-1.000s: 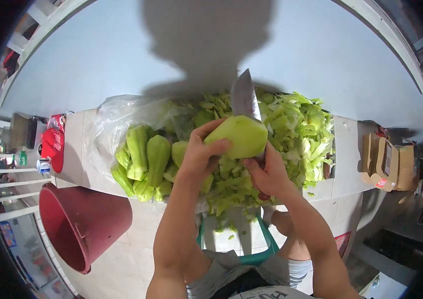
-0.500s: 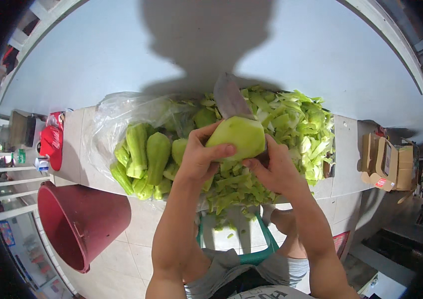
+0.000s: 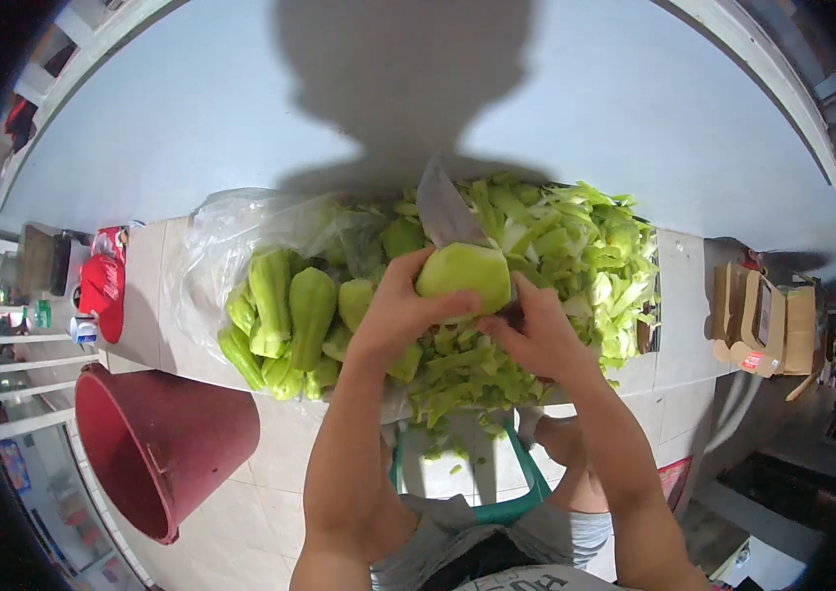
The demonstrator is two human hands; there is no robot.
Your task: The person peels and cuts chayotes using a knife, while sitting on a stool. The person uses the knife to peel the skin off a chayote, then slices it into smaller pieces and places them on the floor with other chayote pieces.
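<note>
My left hand (image 3: 403, 308) wraps round the left side of a peeled, pale green vegetable (image 3: 465, 279) that looks like a green papaya, with the thumb across its near side. My right hand (image 3: 543, 333) grips a knife (image 3: 452, 209) at the vegetable's right side. The broad grey blade shows beyond the vegetable and points up and away; its lower part is hidden behind it. Below my hands lies a heap of green peelings (image 3: 575, 246). Left of my left arm, several whole green vegetables (image 3: 312, 307) lie in and around a clear plastic bag (image 3: 203, 251).
A large dark red bucket (image 3: 206, 433) stands at the lower left. A red cap (image 3: 100, 281) lies at the tiled ledge's left end, an open cardboard box (image 3: 758, 320) at its right. A pale wall (image 3: 181, 118) rises behind. A green stool (image 3: 506, 507) is between my legs.
The vegetable has turned in my left hand and sits slightly lower and further left. The knife blade has shifted slightly left and now angles differently. Both hands keep their hold.
</note>
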